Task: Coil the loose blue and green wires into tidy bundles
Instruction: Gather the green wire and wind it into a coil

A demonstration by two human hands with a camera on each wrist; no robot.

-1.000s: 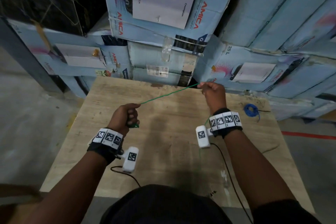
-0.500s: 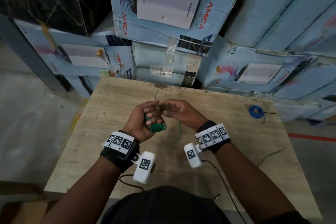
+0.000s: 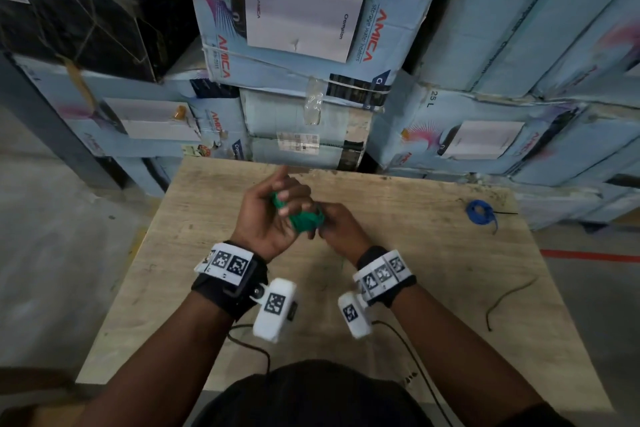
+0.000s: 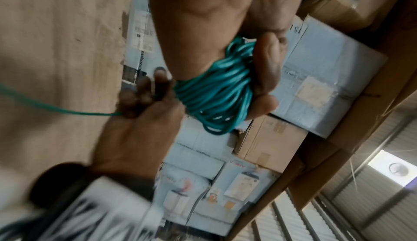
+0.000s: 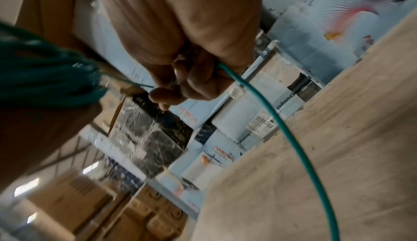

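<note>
Left hand point(image 3: 273, 218) sits above mid-surface at about 11 o'clock from the person's torso, fingers and thumb curled around the green wire point(image 3: 304, 218) bundle; left wrist view shows many loops of it point(image 4: 216, 91) clamped between palm and thumb. Right hand point(image 3: 341, 225) is just beside it at 3 o'clock, touching the bundle, fingers closed in a pinch on the free strand. Right wrist view: strand point(image 5: 282, 125) exits the closed fingers point(image 5: 198, 82) and trails down across the wooden surface point(image 5: 327, 173); a short taut run links the pinch to the bundle at 9 o'clock. Both hands hover over the surface point(image 3: 398, 322), not resting on it. Blue wire point(image 3: 479, 213) lies already coiled near the far right edge, roughly 2 o'clock from the hands, well apart from them, with a thin dark tail sticking out to the right. A short dark wire scrap point(image 3: 509, 295) lies near the right edge at 4 o'clock. Stacked blue cartons point(image 3: 294, 28) stand behind the surface at 12 o'clock. Motion blur on both wrist bands.
</note>
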